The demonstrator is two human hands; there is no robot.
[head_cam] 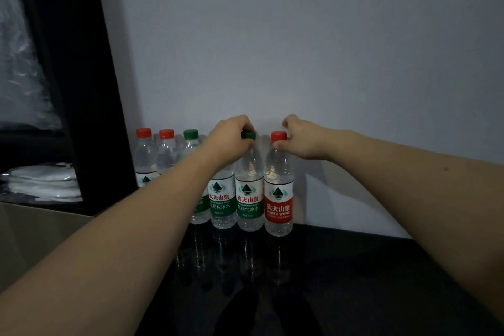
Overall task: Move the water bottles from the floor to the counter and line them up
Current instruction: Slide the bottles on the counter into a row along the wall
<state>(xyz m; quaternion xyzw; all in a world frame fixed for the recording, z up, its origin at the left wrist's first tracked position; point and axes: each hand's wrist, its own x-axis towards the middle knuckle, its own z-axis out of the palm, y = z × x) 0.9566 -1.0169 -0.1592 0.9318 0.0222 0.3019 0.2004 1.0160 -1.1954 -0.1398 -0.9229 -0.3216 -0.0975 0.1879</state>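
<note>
Six clear ribbed plastic bottles stand in a row on the glossy black desk against the wall. The left hand grips a green cap; the right hand pinches a red cap. The left forearm hides two labels partly.

I read print only on the bottle labels along the wall. The red-label bottle at the right end of the row carries 农夫山泉 in white on red, with "NONGFU SPRING" beneath it; a smaller line below that is too fine for me to read. Just beside it, the green-label bottle shows 农夫山泉 in red characters and 饮用纯净水 in white on green. The next green-label bottle to its left bears the same 2 lines. On each, the tiny print under the brand name stays illegible to me. The labels farther left sit behind my forearm.
</note>
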